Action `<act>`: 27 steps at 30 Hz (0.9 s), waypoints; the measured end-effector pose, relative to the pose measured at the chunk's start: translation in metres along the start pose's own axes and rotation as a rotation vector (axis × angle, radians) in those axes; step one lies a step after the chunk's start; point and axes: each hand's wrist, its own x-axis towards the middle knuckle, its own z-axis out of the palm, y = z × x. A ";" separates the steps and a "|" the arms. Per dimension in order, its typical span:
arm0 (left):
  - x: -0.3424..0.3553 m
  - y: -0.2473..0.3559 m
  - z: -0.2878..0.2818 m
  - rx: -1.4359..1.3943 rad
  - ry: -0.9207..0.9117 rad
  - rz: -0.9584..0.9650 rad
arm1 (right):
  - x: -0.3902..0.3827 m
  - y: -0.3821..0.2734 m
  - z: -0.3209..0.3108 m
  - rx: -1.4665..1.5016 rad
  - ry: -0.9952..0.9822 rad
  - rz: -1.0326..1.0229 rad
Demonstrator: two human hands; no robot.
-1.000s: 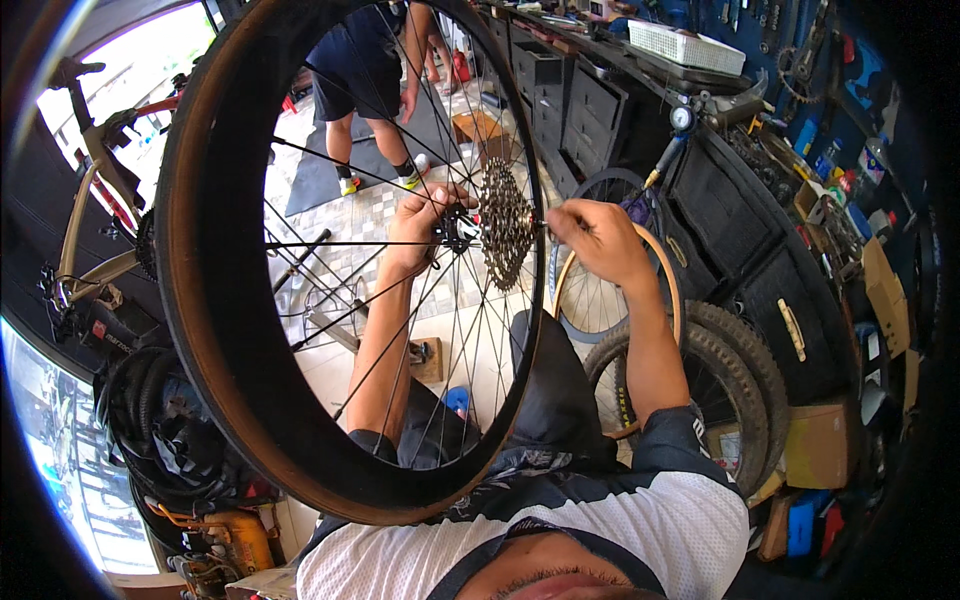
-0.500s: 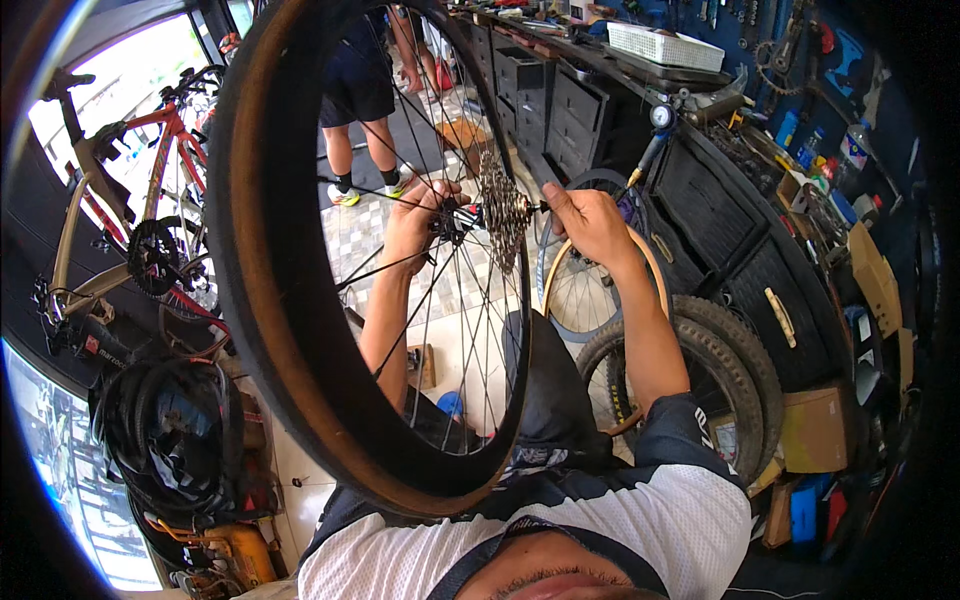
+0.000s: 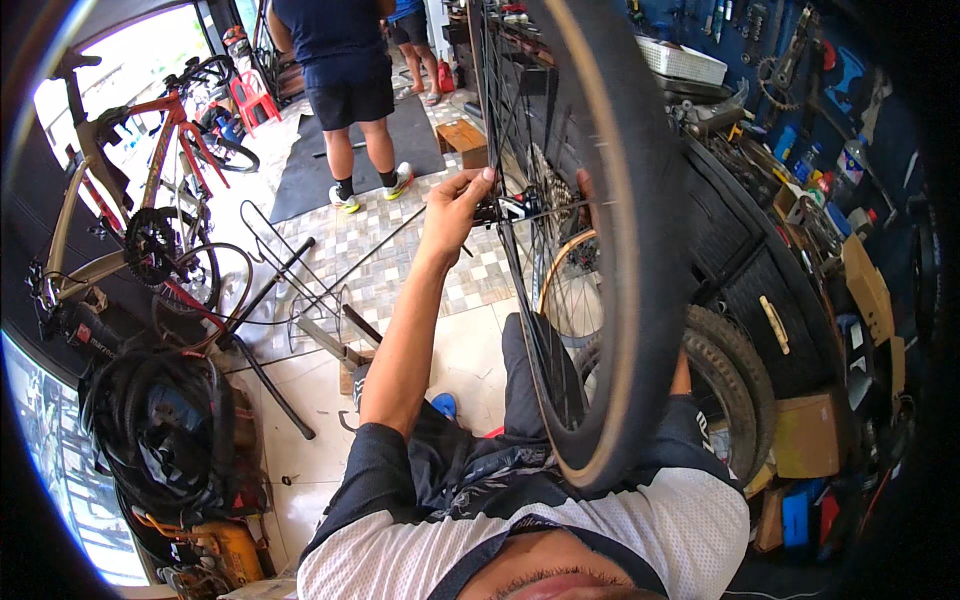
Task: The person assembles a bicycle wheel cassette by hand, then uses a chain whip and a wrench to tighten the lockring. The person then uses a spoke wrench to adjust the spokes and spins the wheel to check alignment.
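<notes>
A bicycle wheel with a dark, tan-walled tyre is held upright in the air in front of my chest, seen nearly edge-on. My left hand pinches the axle end at the hub on the wheel's left side, thumb and fingers closed. Behind the spokes the sprocket cassette shows in part. On the far side, fingers of my right hand show beside the hub, by the axle's other end. Tyre and rim hide most of that hand and its forearm.
Bicycles stand at the left, above a bundle of black tyres. A metal repair stand is on the tiled floor. Ahead, a person stands on a dark mat. Black cabinets and knobby tyres line the right.
The wheel has swung from left to right across my view and turned, so its tyre now covers my right hand. My left hand has come out from behind the spokes.
</notes>
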 end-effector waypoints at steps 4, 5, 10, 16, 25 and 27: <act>0.000 -0.010 -0.015 0.149 -0.055 0.038 | 0.001 0.012 0.016 0.335 -0.062 0.048; -0.001 -0.009 -0.009 0.138 -0.060 0.049 | -0.013 -0.020 0.008 0.429 -0.014 0.032; -0.002 -0.005 0.007 0.145 -0.122 0.102 | 0.005 0.042 -0.008 0.125 -0.079 0.119; -0.014 -0.005 -0.006 0.315 -0.138 0.197 | -0.019 0.008 -0.008 0.380 -0.115 0.028; -0.065 0.025 0.001 0.891 -0.136 0.517 | -0.022 0.009 -0.008 0.201 -0.017 -0.117; -0.065 0.026 -0.005 0.967 -0.175 0.534 | -0.022 0.011 -0.011 0.140 -0.032 -0.109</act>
